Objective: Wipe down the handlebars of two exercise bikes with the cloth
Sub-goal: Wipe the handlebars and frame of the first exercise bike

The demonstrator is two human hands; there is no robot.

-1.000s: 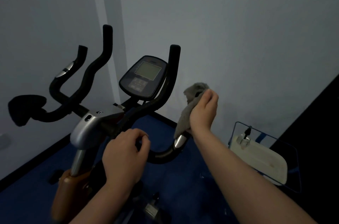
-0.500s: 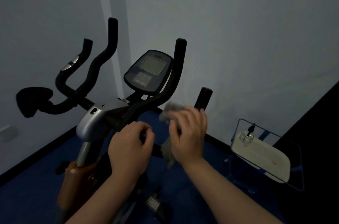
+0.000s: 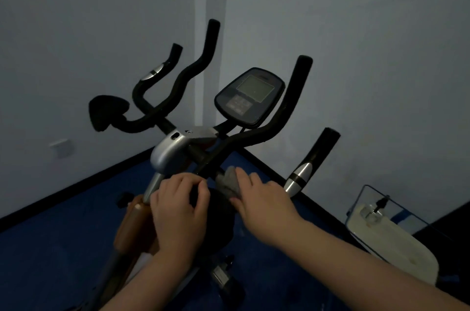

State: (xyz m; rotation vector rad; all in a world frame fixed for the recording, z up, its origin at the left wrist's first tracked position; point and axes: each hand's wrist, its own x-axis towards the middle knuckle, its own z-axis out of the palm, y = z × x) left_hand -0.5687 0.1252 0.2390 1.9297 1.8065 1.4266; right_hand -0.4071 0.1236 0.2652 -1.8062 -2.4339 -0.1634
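Note:
An exercise bike stands in a dim room corner, its black foam handlebars [image 3: 256, 136] curving up on both sides of a grey console [image 3: 250, 99]. My right hand [image 3: 259, 202] presses a grey cloth [image 3: 227, 179] against the bar's lower stretch, close to the centre stem. The right grip end [image 3: 323, 150], black with a silver sensor band, stands bare beyond that hand. My left hand [image 3: 179, 205] is curled around a dark rounded part just left of the cloth. Only one bike is in view.
A silver clamp housing [image 3: 169, 151] joins the bars to the stem. A dark elbow pad [image 3: 106, 111] sticks out at the left. Blue floor meets pale walls with black skirting. A wire-framed stand with a white pad [image 3: 389, 239] sits at lower right.
My right hand has slid the cloth down from the right grip's upright end, along the bar, to its lower part near the stem. The left hand kept its hold. The view has shifted.

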